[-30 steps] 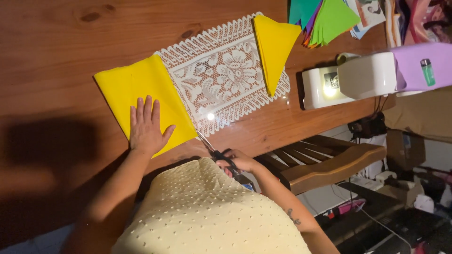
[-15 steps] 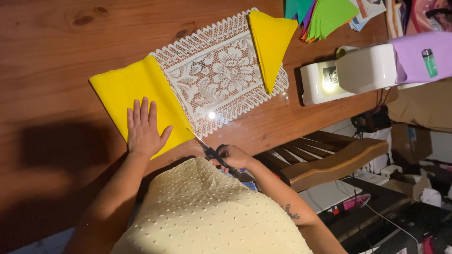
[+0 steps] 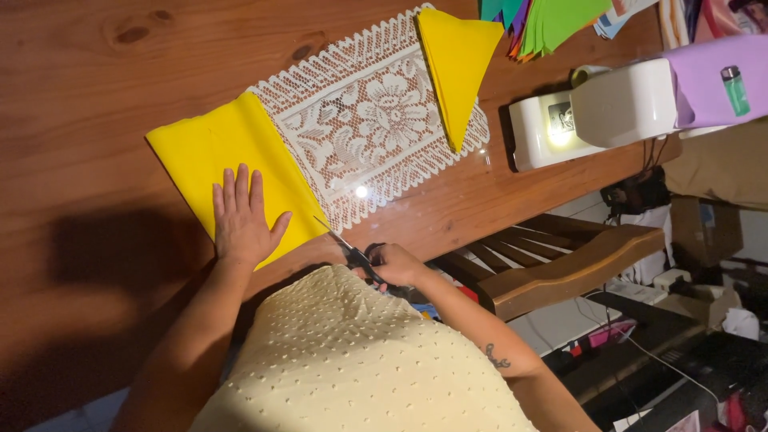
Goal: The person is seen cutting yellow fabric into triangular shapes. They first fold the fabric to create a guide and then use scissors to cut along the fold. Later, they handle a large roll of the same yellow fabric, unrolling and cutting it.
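We see a wooden table (image 3: 88, 96) spreading away above both hands, and on it a white lace runner (image 3: 364, 136) lying up and to the right of the left hand (image 3: 240, 220). A white sewing machine (image 3: 600, 112) sits well to the upper right of the right hand (image 3: 396, 264), with a wooden chair (image 3: 552, 264) just to that hand's right. A yellow fabric piece (image 3: 216, 152) lies under the left hand, which rests flat on it with fingers spread, pressing it to the table. A second, triangular yellow fabric (image 3: 456, 64) lies on the far end of the runner, well apart from both hands, near a stack of coloured sheets (image 3: 552, 20). The right hand is closed around the handles of the scissors (image 3: 344, 244), whose blades point up-left at the lower edge of the yellow fabric piece, just beside the left hand's thumb.
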